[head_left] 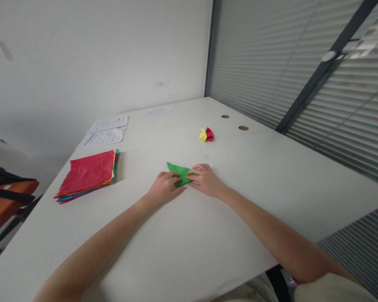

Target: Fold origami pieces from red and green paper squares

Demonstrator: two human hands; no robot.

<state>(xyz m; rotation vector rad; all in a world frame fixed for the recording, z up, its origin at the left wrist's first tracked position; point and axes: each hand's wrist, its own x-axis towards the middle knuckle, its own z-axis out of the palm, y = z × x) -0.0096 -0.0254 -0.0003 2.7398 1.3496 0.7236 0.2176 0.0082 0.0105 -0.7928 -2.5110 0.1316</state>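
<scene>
A green sheet of paper [180, 171], folded into a small pointed shape, lies on the white table in front of me. My left hand [164, 187] closes on its near left edge, thumb low and fingertips on the paper. My right hand [205, 180] grips the right end with fingers bent over it, hiding that corner. One green point sticks up at the far left, free of both hands. Beyond my hands sits a small folded paper piece, with a yellow part [203, 135] beside a red part [209, 134].
A stack of coloured paper sheets [90, 173], red on top, lies at the left. Printed papers [105, 131] rest near the back left edge. Two round holes [243, 128] pierce the table [164, 251] at the right. An orange chair [9, 201] stands off the left edge.
</scene>
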